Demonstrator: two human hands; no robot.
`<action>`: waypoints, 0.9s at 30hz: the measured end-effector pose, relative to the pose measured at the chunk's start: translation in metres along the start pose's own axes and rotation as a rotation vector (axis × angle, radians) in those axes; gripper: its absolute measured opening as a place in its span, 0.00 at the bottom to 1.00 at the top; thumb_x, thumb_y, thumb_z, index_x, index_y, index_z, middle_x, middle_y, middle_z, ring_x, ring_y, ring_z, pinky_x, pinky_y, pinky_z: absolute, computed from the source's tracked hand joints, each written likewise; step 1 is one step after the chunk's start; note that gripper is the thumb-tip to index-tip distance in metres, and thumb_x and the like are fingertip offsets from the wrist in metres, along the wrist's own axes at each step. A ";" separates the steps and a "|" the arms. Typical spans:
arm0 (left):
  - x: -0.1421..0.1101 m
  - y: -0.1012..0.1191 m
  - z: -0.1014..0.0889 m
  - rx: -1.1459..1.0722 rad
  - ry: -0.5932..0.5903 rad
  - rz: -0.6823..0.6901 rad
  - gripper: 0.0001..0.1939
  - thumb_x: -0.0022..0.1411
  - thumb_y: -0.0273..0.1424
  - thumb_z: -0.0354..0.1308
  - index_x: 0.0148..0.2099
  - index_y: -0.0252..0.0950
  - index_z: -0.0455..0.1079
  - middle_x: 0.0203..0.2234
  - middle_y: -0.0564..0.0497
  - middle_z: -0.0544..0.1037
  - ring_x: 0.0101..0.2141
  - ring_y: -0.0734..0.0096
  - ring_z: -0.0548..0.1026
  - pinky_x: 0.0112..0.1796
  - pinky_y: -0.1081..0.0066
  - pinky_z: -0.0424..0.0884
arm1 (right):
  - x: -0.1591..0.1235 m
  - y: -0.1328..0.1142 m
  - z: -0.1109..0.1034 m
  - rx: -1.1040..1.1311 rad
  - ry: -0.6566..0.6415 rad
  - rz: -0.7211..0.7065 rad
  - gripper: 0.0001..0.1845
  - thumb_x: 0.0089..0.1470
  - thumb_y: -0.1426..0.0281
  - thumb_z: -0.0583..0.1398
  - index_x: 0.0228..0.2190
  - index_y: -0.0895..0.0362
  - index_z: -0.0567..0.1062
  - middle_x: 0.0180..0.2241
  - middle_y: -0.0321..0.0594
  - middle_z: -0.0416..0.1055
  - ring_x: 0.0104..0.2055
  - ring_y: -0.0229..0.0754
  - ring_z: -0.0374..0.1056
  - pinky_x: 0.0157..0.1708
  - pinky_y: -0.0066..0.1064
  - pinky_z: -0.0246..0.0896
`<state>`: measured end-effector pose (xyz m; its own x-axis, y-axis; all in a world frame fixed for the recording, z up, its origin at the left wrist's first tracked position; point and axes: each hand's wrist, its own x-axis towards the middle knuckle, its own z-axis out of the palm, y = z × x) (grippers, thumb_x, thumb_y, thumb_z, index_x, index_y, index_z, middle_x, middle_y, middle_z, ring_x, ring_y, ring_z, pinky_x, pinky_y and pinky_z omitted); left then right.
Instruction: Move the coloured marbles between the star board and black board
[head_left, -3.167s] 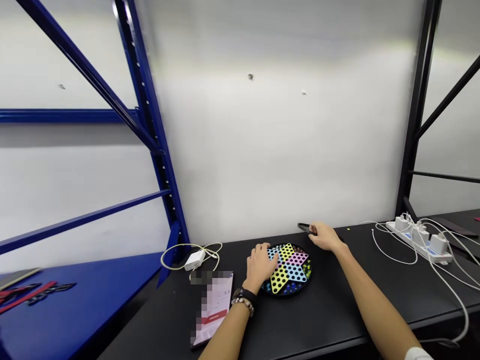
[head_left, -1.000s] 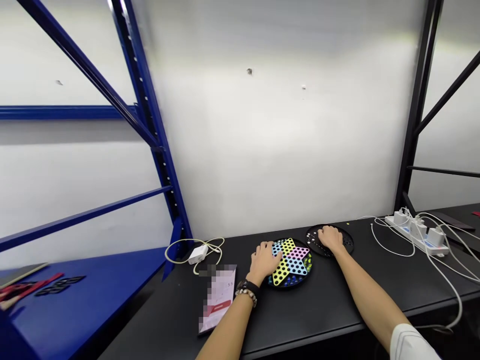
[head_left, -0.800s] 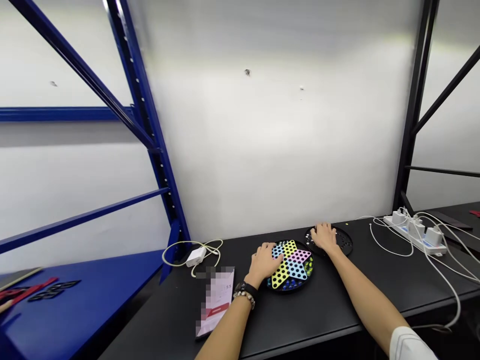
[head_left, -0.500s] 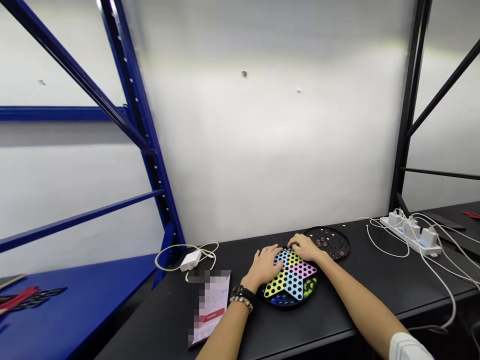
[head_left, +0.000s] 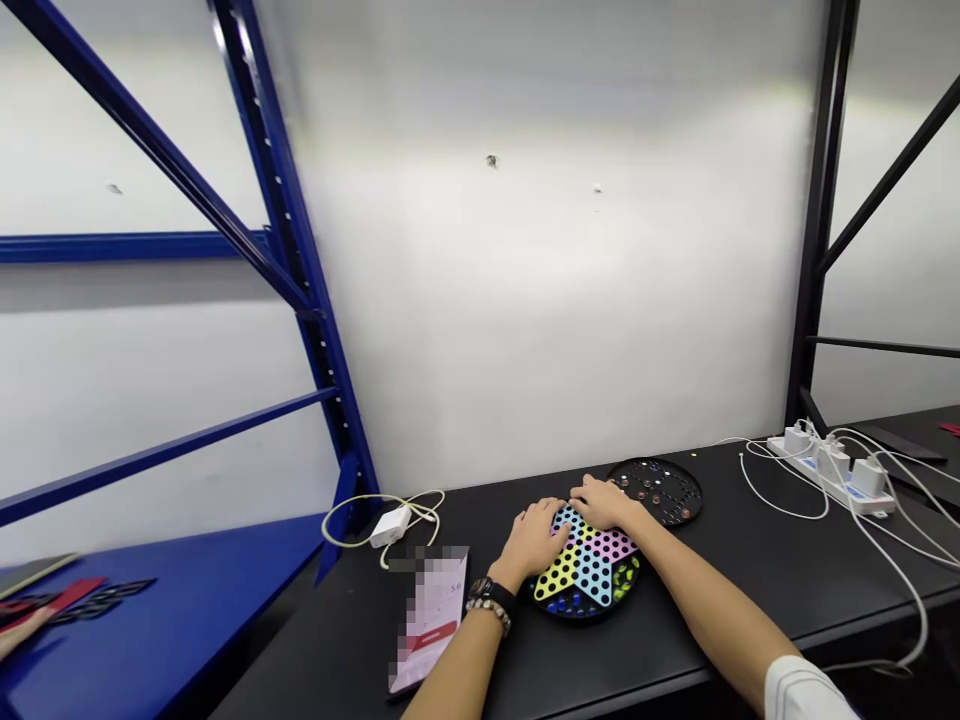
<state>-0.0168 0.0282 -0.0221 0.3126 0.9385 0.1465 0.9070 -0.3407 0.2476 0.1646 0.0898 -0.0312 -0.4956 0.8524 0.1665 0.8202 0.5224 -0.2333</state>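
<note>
White wall (head_left: 540,280) fills the upper middle of the frame, with a blue steel shelving rack (head_left: 292,300) at left and a black steel rack upright (head_left: 814,250) at right. A blue shelf deck (head_left: 187,590) occupies the lower left corner, carrying flat red and black items (head_left: 67,600), blurred. A black tabletop (head_left: 810,570) runs across the lower frame.

On the tabletop, lower centre, lies a round Chinese checkers board (head_left: 577,612) with a multicoloured star face, marbles sitting in its holes along the lower edge. Just beyond it, upper right and touching or nearly touching its edge, lies a round black perforated disc (head_left: 664,490) holding scattered small marbles (head_left: 660,490). Far right: a white power strip (head_left: 829,465) with plugged adapters and trailing white cables (head_left: 900,590). Left of the board: a phone (head_left: 433,620), its screen partly pixelated, and a white charger (head_left: 390,526) with a looped cable.

Both hands rest palm down on the board, fingers spread, with no pinch visible. Whether a marble lies under the fingers cannot be told. The left hand (head_left: 530,545) sits on the board's left side, a wristwatch (head_left: 491,592) and beaded bracelet (head_left: 487,615) on that wrist. The right hand (head_left: 600,503) covers the top of the star, beside the left. A white sleeve (head_left: 799,690) shows at lower right.
</note>
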 end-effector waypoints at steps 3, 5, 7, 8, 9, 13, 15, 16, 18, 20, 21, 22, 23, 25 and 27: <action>-0.001 0.001 -0.003 -0.023 -0.003 0.012 0.25 0.65 0.42 0.45 0.61 0.41 0.63 0.58 0.46 0.68 0.56 0.57 0.66 0.56 0.58 0.61 | -0.001 0.004 -0.001 0.027 0.004 -0.004 0.23 0.64 0.57 0.47 0.38 0.52 0.78 0.42 0.45 0.70 0.40 0.45 0.69 0.39 0.34 0.58; -0.001 0.002 -0.004 -0.042 -0.009 0.017 0.25 0.65 0.42 0.45 0.60 0.41 0.63 0.58 0.47 0.68 0.56 0.56 0.67 0.55 0.57 0.62 | -0.001 0.007 -0.001 0.041 0.015 0.008 0.24 0.64 0.56 0.48 0.34 0.53 0.79 0.40 0.44 0.72 0.39 0.45 0.69 0.38 0.32 0.57; -0.001 0.003 -0.005 -0.059 -0.019 0.022 0.24 0.64 0.42 0.45 0.60 0.42 0.63 0.58 0.47 0.68 0.56 0.56 0.67 0.55 0.57 0.62 | -0.002 0.009 0.000 0.048 0.018 0.026 0.25 0.63 0.56 0.48 0.31 0.54 0.79 0.39 0.45 0.74 0.40 0.45 0.70 0.37 0.31 0.57; -0.001 0.003 -0.005 -0.068 -0.022 0.026 0.24 0.64 0.42 0.46 0.60 0.42 0.63 0.58 0.47 0.68 0.55 0.56 0.67 0.55 0.58 0.62 | -0.002 0.009 0.001 0.051 0.018 0.033 0.25 0.63 0.55 0.49 0.30 0.54 0.80 0.39 0.45 0.75 0.40 0.45 0.70 0.37 0.30 0.57; -0.001 0.003 -0.004 -0.075 -0.024 0.032 0.24 0.64 0.41 0.46 0.60 0.42 0.63 0.57 0.47 0.69 0.55 0.56 0.67 0.54 0.58 0.62 | -0.001 0.010 0.002 0.053 0.016 0.039 0.26 0.63 0.55 0.49 0.30 0.54 0.80 0.39 0.46 0.75 0.41 0.46 0.70 0.37 0.30 0.57; -0.001 0.000 -0.003 -0.095 -0.017 0.055 0.23 0.64 0.41 0.46 0.59 0.42 0.64 0.56 0.48 0.70 0.54 0.58 0.67 0.54 0.60 0.62 | 0.000 0.011 0.005 0.057 0.012 0.056 0.26 0.63 0.55 0.49 0.29 0.55 0.81 0.38 0.47 0.77 0.42 0.46 0.71 0.37 0.30 0.57; -0.001 -0.002 -0.003 -0.101 -0.024 0.063 0.23 0.64 0.42 0.47 0.59 0.43 0.64 0.55 0.48 0.70 0.54 0.58 0.68 0.55 0.61 0.62 | -0.001 0.010 0.005 0.053 0.021 0.074 0.26 0.62 0.55 0.49 0.28 0.56 0.80 0.37 0.47 0.77 0.40 0.46 0.72 0.35 0.29 0.57; -0.001 -0.002 -0.003 -0.104 -0.027 0.064 0.23 0.64 0.42 0.47 0.59 0.43 0.64 0.55 0.48 0.70 0.54 0.58 0.68 0.55 0.61 0.62 | -0.002 0.010 0.005 0.048 0.035 0.089 0.26 0.62 0.56 0.50 0.28 0.56 0.80 0.37 0.48 0.77 0.40 0.46 0.72 0.35 0.29 0.57; -0.001 -0.001 -0.003 -0.110 -0.031 0.064 0.23 0.64 0.42 0.47 0.59 0.43 0.64 0.56 0.48 0.70 0.54 0.58 0.67 0.55 0.61 0.62 | -0.004 0.007 0.003 0.031 0.084 0.118 0.26 0.63 0.56 0.49 0.28 0.57 0.80 0.37 0.49 0.78 0.39 0.45 0.72 0.35 0.29 0.57; -0.002 0.000 -0.004 -0.117 -0.026 0.064 0.23 0.64 0.42 0.47 0.59 0.43 0.64 0.57 0.48 0.70 0.55 0.58 0.67 0.55 0.60 0.61 | -0.007 0.004 0.001 0.006 0.124 0.130 0.27 0.64 0.56 0.48 0.29 0.58 0.80 0.36 0.49 0.78 0.38 0.45 0.73 0.35 0.29 0.56; -0.002 0.001 -0.004 -0.120 -0.023 0.065 0.23 0.64 0.42 0.47 0.59 0.43 0.64 0.57 0.48 0.70 0.55 0.57 0.67 0.55 0.59 0.62 | -0.009 0.003 0.000 -0.007 0.129 0.128 0.28 0.64 0.56 0.48 0.28 0.58 0.80 0.35 0.49 0.78 0.38 0.45 0.73 0.35 0.29 0.56; -0.002 0.001 -0.005 -0.123 -0.021 0.066 0.23 0.64 0.42 0.47 0.59 0.43 0.64 0.57 0.48 0.70 0.54 0.57 0.67 0.55 0.59 0.62 | -0.010 0.001 0.000 -0.019 0.129 0.123 0.28 0.64 0.56 0.47 0.27 0.58 0.80 0.34 0.49 0.78 0.36 0.44 0.72 0.35 0.29 0.56; -0.002 0.002 -0.005 -0.125 -0.020 0.066 0.23 0.65 0.42 0.47 0.59 0.42 0.64 0.57 0.48 0.70 0.54 0.57 0.67 0.55 0.59 0.62 | -0.010 0.000 -0.001 -0.026 0.128 0.121 0.29 0.65 0.57 0.47 0.26 0.58 0.79 0.32 0.49 0.78 0.35 0.44 0.72 0.34 0.28 0.55; -0.003 0.003 -0.006 -0.128 -0.020 0.066 0.24 0.65 0.42 0.47 0.59 0.42 0.64 0.57 0.47 0.70 0.54 0.57 0.68 0.55 0.59 0.62 | -0.010 0.000 -0.001 -0.023 0.141 0.123 0.30 0.65 0.57 0.47 0.24 0.58 0.79 0.29 0.48 0.77 0.31 0.42 0.71 0.32 0.28 0.54; -0.003 0.004 -0.007 -0.126 -0.023 0.064 0.23 0.64 0.41 0.47 0.59 0.42 0.64 0.56 0.48 0.70 0.54 0.57 0.68 0.55 0.60 0.62 | -0.007 0.002 -0.003 0.010 0.180 0.148 0.31 0.66 0.57 0.46 0.22 0.58 0.78 0.26 0.46 0.76 0.28 0.40 0.69 0.28 0.28 0.51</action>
<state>-0.0160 0.0233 -0.0148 0.3763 0.9153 0.1440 0.8427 -0.4026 0.3574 0.1710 0.0848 -0.0305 -0.3101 0.9029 0.2978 0.8769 0.3926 -0.2773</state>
